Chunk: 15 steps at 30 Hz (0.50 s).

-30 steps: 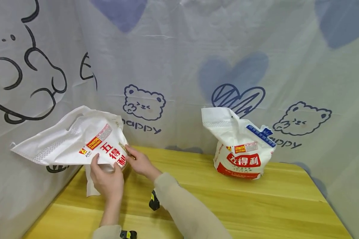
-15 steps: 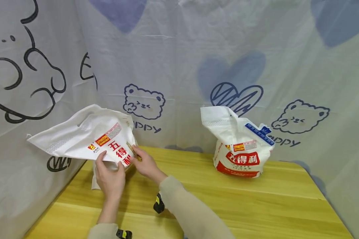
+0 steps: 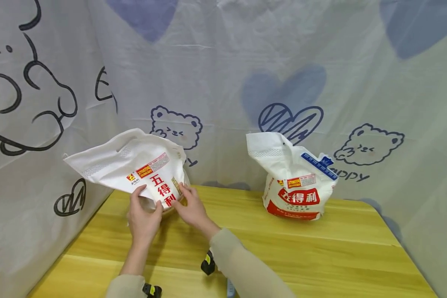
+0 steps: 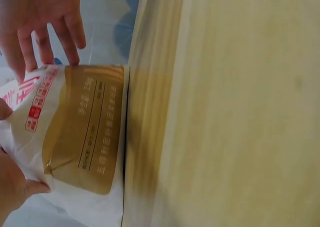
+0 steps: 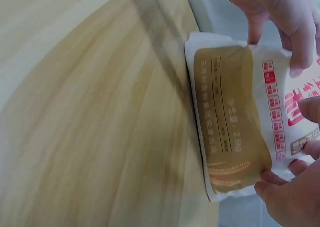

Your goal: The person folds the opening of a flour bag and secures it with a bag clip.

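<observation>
A white flour bag (image 3: 149, 159) with red lettering stands at the left of the table, its loose top flopped over to the left. My left hand (image 3: 145, 219) holds its left front side, thumb and index finger on the white cloth. On the opposite side my right hand (image 3: 193, 211) grips the bag, thumb across the front near the red characters. The left wrist view shows the brown lower panel of the flour bag (image 4: 90, 127), its base along the tabletop. In the right wrist view, the fingers of my right hand (image 5: 295, 202) curl at the bag's side.
A second flour bag (image 3: 298, 194) stands at the right rear of the wooden table (image 3: 320, 252), its top folded under a blue clip (image 3: 318, 165). A small blue object (image 3: 231, 289) lies by the right sleeve. Printed cloth (image 3: 216, 82) hangs behind and at the left.
Both hands have moved to the right with the flour bag between them. Its floppy top has swung right, away from the left cloth. The second bag stays where it was.
</observation>
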Each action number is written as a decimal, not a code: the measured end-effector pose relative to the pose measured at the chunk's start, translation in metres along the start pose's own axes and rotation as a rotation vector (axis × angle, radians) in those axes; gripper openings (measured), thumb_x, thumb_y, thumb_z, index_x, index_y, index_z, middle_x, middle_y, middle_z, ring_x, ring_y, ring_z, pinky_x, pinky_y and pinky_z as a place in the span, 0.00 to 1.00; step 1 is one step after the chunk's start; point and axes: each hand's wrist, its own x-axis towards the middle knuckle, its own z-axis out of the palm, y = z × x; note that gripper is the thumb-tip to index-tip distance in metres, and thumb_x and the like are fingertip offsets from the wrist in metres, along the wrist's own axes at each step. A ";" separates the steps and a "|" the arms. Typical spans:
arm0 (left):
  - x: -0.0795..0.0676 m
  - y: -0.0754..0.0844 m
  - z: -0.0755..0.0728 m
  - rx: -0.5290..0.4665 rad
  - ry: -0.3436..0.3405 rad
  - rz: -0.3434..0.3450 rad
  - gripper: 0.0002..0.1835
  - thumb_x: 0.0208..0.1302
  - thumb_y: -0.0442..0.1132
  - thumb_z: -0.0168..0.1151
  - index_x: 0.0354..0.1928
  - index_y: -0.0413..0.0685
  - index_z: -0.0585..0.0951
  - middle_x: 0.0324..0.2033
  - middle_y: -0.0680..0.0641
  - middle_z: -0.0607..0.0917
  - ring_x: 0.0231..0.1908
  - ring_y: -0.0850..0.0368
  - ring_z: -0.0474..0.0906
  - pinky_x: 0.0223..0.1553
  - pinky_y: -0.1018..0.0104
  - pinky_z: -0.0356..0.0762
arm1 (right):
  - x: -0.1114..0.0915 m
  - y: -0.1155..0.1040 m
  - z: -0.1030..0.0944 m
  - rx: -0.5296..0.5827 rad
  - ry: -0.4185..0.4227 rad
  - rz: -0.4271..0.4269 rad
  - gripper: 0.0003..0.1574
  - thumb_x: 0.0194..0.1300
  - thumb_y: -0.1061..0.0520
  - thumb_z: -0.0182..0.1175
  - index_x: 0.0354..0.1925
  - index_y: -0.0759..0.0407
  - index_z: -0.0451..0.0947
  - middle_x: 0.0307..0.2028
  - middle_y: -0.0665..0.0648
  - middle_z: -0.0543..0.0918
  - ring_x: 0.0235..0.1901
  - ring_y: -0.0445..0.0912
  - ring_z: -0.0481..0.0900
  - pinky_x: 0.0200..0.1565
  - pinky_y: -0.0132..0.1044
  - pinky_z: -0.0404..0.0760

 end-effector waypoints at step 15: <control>0.002 0.011 0.025 -0.097 -0.325 -0.011 0.41 0.58 0.25 0.72 0.72 0.47 0.66 0.63 0.30 0.79 0.62 0.33 0.77 0.62 0.40 0.77 | -0.035 0.013 -0.031 0.028 0.162 -0.008 0.48 0.72 0.50 0.64 0.79 0.67 0.56 0.73 0.69 0.59 0.73 0.65 0.61 0.73 0.60 0.64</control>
